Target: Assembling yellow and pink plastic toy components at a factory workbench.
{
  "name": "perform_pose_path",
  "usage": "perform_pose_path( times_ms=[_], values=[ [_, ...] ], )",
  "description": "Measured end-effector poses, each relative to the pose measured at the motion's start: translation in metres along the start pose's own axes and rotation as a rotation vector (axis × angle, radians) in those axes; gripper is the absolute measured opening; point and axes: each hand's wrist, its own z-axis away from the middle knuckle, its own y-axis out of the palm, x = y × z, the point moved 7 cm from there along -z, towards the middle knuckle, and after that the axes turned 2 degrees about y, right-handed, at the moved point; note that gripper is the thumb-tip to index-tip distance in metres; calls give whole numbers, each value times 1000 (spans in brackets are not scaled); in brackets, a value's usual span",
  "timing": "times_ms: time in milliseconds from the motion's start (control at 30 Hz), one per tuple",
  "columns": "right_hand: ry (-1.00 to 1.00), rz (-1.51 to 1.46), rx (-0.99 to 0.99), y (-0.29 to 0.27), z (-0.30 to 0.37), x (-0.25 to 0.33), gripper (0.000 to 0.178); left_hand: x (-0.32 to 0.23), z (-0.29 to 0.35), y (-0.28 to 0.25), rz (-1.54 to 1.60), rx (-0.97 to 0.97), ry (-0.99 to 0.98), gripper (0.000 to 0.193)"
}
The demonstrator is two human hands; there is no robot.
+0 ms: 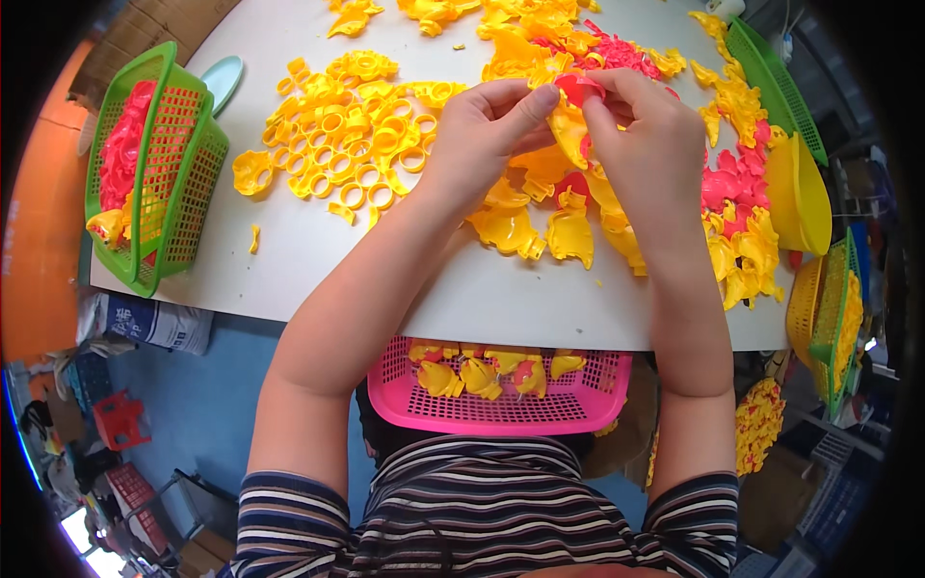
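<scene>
Over the white table (pixel 520 303), both hands meet at a yellow moulded plastic piece (pixel 570 133) with a red plastic piece (pixel 580 89) at its top. My left hand (pixel 493 123) pinches it from the left between thumb and fingers. From the other side, my right hand (pixel 646 130) has its thumb and fingers closed on the red piece. Whether the two pieces are joined is hidden by the fingers. Beneath the hands lie loose yellow shell pieces (pixel 570 233), some with red parts among them. A spread of yellow plastic rings (pixel 352 196) lies left of my left hand.
A pink basket (pixel 520 416) with yellow-and-red assembled pieces sits at the table's near edge, against my body. Green baskets (pixel 193 217) holding red parts stand at the left. Red parts (pixel 737 178), a yellow bowl (pixel 800 197) and a green basket (pixel 779 87) line the right side.
</scene>
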Motion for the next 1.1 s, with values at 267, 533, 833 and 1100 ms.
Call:
perform_pose_path(
  times_ms=[267,533,833,1100],
  values=[
    [-51,158,152,8,-6,3,11,3,-1,-4,-38,-38,8,37],
    [-129,184,78,12,-6,4,12,-4,1,-2,-13,-45,29,37],
    [12,7,129,15,-21,-15,11,-8,-1,-5,11,-49,37,38],
    [92,-322,255,17,-37,-32,23,-10,-4,-7,51,-61,66,33]
  ],
)
